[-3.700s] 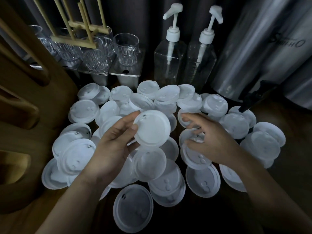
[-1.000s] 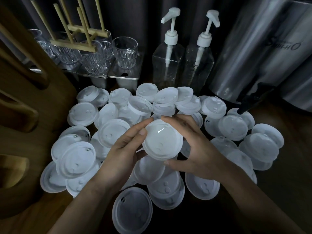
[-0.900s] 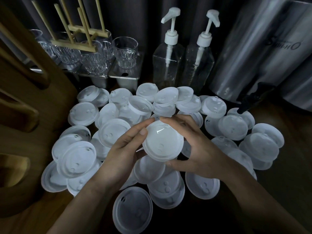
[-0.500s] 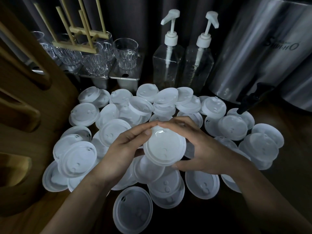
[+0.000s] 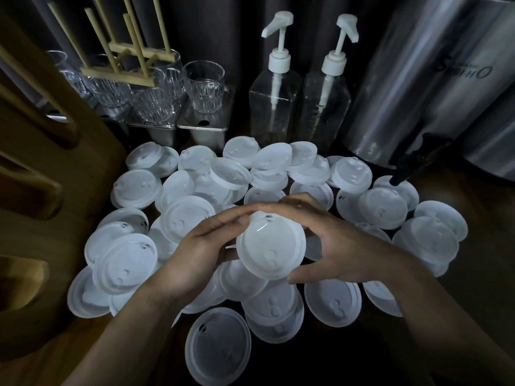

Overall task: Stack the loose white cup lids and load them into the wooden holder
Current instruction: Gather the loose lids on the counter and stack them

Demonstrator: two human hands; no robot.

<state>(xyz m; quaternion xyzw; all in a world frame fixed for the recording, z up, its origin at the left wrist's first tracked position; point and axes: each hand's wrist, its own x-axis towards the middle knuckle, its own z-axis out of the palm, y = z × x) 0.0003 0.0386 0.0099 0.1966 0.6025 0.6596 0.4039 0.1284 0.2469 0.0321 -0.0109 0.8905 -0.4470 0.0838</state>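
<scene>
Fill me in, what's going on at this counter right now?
A person grips a white lid, possibly a short stack, between the left hand and right hand, fingertips meeting over its far edge, just above the spread of loose lids. The wooden dowel rack resting on the glasses at back left holds no lids, so loading has not begun.

Your right hand [image 5: 334,246] has left the pile and joined your left hand [image 5: 195,254] on the round white plastic lid [image 5: 271,246]. In the last second, both hands' fingertips have met over its far edge.
</scene>
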